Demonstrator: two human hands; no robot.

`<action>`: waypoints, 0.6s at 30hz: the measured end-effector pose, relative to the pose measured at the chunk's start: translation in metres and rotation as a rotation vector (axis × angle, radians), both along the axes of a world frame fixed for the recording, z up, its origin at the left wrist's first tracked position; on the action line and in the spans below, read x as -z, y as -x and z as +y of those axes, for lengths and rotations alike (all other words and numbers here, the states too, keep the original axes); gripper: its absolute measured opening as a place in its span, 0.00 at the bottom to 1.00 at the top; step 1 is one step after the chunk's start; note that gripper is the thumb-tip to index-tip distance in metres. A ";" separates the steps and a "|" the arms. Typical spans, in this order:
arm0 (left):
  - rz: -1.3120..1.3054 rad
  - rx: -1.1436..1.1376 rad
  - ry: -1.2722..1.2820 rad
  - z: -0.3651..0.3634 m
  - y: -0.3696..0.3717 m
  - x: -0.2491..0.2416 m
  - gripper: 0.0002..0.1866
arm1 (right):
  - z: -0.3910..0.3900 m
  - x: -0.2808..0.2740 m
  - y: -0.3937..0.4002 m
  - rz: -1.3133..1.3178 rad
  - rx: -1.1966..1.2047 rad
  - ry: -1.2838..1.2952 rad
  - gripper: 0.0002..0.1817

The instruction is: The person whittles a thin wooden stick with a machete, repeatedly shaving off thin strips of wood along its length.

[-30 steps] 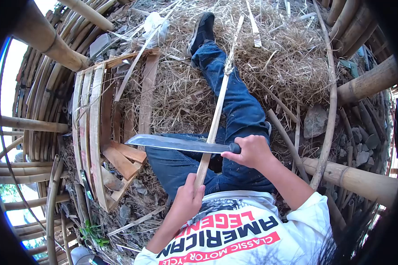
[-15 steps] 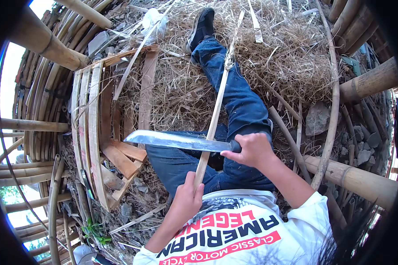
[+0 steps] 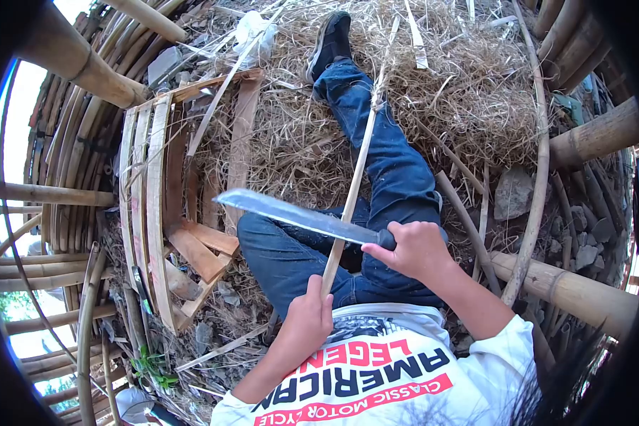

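Note:
A long pale bamboo strip (image 3: pixel 360 165) runs from my lap up along my outstretched leg, with a frayed, knotty part near the shin. Its near end is in my left hand (image 3: pixel 310 317), whose fingers are closed round it just above the shirt. My right hand (image 3: pixel 413 250) grips the dark handle of a machete (image 3: pixel 291 215). The blade lies across the strip, a little beyond my left hand, and its tip points to the upper left. Whether the edge touches the strip is hard to tell.
A slatted wooden crate (image 3: pixel 151 206) stands on the left. Curly shavings (image 3: pixel 468 99) cover the ground ahead. A thick bamboo pole (image 3: pixel 561 287) and stones (image 3: pixel 512 192) lie on the right. Bamboo fencing (image 3: pixel 67 149) rises at far left. A white plastic bag (image 3: pixel 255 35) lies ahead.
The machete blade has tilted, its tip swinging up and to the right. My right hand has shifted slightly right and down. My left hand still holds the strip.

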State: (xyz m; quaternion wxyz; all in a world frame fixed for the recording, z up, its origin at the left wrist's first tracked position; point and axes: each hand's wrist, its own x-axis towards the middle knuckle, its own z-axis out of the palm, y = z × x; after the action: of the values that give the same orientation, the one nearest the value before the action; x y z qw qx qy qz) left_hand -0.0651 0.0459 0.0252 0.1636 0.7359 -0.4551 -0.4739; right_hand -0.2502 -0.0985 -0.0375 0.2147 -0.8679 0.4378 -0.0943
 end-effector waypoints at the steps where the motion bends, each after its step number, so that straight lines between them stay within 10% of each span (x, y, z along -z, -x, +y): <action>1: 0.000 0.001 -0.006 0.002 0.002 0.000 0.09 | 0.003 -0.005 0.000 0.025 -0.025 -0.010 0.38; 18: -0.061 0.036 0.055 0.006 -0.001 0.013 0.09 | 0.005 0.011 -0.015 -0.028 -0.009 0.008 0.38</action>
State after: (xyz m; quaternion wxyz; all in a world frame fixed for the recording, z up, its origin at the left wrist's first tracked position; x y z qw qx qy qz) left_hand -0.0642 0.0523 0.0123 0.1614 0.7370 -0.4860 -0.4412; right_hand -0.2356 -0.0939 -0.0483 0.2178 -0.8694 0.4303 -0.1074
